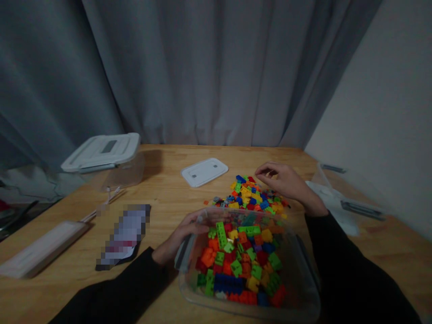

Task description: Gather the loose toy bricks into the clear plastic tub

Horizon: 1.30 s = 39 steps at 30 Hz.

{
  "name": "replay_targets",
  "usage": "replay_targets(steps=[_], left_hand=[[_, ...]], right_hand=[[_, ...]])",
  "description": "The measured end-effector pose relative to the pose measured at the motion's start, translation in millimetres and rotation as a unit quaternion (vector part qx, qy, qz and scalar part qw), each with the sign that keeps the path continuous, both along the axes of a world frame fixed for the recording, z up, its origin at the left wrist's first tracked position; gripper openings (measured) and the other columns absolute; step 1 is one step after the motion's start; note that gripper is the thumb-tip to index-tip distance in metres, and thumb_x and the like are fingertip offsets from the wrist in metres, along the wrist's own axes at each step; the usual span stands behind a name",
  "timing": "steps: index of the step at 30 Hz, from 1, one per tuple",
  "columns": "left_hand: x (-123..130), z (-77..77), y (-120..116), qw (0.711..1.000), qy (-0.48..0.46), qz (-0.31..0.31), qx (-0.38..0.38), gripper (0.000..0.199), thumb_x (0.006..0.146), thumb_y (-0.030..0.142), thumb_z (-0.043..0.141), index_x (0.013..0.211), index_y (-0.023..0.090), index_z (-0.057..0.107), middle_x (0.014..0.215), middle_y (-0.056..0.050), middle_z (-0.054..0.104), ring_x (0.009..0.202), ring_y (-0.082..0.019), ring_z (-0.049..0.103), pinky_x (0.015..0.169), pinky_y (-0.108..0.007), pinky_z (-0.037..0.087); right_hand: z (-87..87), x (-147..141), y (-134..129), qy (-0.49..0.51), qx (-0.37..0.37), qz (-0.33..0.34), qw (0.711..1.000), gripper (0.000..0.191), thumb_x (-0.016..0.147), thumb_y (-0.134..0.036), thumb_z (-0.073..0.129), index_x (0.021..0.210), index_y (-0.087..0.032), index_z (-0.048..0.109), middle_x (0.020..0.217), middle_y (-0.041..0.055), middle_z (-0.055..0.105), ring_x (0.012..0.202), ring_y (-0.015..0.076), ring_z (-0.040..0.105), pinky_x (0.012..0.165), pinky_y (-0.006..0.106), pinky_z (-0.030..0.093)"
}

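Observation:
My left hand [184,234] grips the near-left rim of a clear plastic storage box [249,310], fingers curled over its edge. The box is filled with multicoloured toy building bricks [236,265], green, red, orange, yellow and blue. Beyond the box, a loose heap of similar bricks [249,195] lies on the wooden table [175,166]. My right hand [283,180] hangs just above the heap's right side, fingers curled and apart, holding nothing I can see.
A white lid [204,172] lies behind the heap. A clear box with a white lid [101,153] stands at the back left, and another clear box [340,193] sits at right. A blurred flat item [124,234], a white case [43,249] and a cable [104,202] lie at left.

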<state>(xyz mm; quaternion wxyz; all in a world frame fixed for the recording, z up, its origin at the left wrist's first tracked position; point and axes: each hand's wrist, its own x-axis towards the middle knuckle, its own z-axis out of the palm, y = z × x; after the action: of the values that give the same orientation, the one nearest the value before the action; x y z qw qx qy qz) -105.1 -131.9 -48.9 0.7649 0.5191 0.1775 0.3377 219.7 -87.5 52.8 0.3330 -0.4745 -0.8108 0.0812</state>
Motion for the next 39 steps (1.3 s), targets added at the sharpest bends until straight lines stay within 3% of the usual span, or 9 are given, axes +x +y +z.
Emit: replay_targets(steps=[4,8,16,22,29,32,39], left_hand=[[1,1.4,0,1.0,-0.006,0.02,0.01,0.057,0.076,0.014,0.061,0.132,0.018,0.068,0.139,-0.015,0.068,0.129,-0.038,0.061,0.116,-0.06,0.036],[1,-1.1,1,1.0,-0.007,-0.001,0.002,0.058,0.076,0.015,0.061,0.134,0.017,0.067,0.139,-0.016,0.068,0.13,-0.04,0.061,0.113,-0.061,0.039],[0,-2.4,-1,1.0,-0.007,0.007,-0.002,0.058,0.078,0.013,0.059,0.136,0.018,0.065,0.142,-0.017,0.066,0.13,-0.039,0.061,0.113,-0.062,0.038],[0,0.4,-1,1.0,-0.003,0.015,0.003,0.058,0.078,0.014,0.06,0.136,0.018,0.065,0.144,-0.016,0.064,0.134,-0.038,0.058,0.116,-0.06,0.035],[1,1.2,-2,1.0,-0.004,0.007,0.0,0.057,0.078,0.014,0.058,0.134,0.018,0.066,0.136,-0.016,0.07,0.128,-0.037,0.063,0.113,-0.059,0.038],[1,0.9,-3,1.0,-0.01,0.015,-0.007,0.057,0.079,0.013,0.057,0.135,0.017,0.066,0.139,-0.016,0.068,0.131,-0.037,0.06,0.118,-0.059,0.032],[1,-0.9,1,1.0,0.002,0.024,0.016,0.057,0.077,0.012,0.061,0.133,0.018,0.067,0.142,-0.014,0.066,0.138,-0.037,0.054,0.121,-0.059,0.027]], right_hand=[[-19.0,14,21,0.002,-0.026,-0.037,0.999,0.016,0.092,-0.026,0.062,0.096,-0.019,0.075,0.099,0.0073,0.077,0.088,0.0204,0.07,0.076,0.031,0.053],[-31.1,22,31,-0.016,-0.048,-0.061,0.997,0.017,0.091,-0.025,0.061,0.096,-0.017,0.076,0.098,0.0083,0.078,0.085,0.0211,0.071,0.074,0.031,0.053],[-45.9,42,47,-0.083,-0.079,-0.081,0.99,0.021,0.093,-0.025,0.058,0.096,-0.016,0.076,0.098,0.0102,0.079,0.086,0.023,0.071,0.073,0.03,0.051],[-59.2,50,57,-0.1,-0.129,-0.111,0.98,0.022,0.093,-0.025,0.059,0.104,-0.015,0.075,0.107,0.0113,0.078,0.094,0.0223,0.071,0.082,0.029,0.052],[-62.8,78,62,-0.121,-0.19,-0.165,0.96,0.027,0.089,-0.022,0.063,0.113,-0.013,0.073,0.115,0.0151,0.076,0.1,0.0235,0.07,0.087,0.03,0.051],[-63.1,98,61,-0.13,-0.234,-0.197,0.943,0.03,0.085,-0.023,0.069,0.112,-0.013,0.073,0.109,0.0149,0.077,0.094,0.0235,0.07,0.082,0.03,0.052],[-71.7,126,50,-0.126,-0.342,-0.214,0.906,0.022,0.069,-0.026,0.081,0.086,-0.015,0.074,0.075,0.0071,0.074,0.062,0.018,0.065,0.057,0.027,0.049]])
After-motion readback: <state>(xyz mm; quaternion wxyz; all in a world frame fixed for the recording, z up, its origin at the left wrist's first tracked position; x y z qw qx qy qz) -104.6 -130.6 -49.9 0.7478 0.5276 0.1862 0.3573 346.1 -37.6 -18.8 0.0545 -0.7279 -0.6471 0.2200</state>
